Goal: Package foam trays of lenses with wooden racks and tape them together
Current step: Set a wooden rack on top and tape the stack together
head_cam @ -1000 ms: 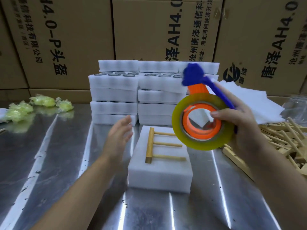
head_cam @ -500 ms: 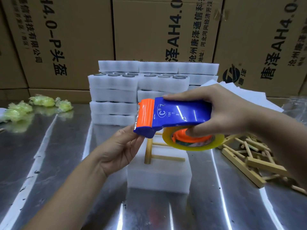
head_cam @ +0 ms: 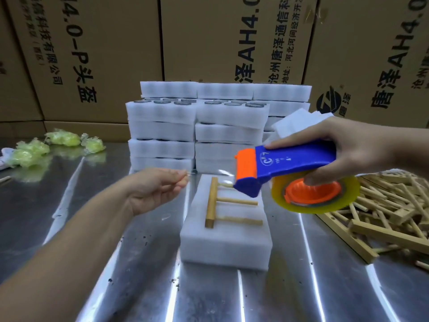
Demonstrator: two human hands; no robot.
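One foam tray sits on the tabletop, with one wooden rack of three pegs lying on top. The right hand has its grip curled round one tape dispenser just above. The left hand pinches the clear tape end. Behind are tray stacks, with round lenses in the top ones.
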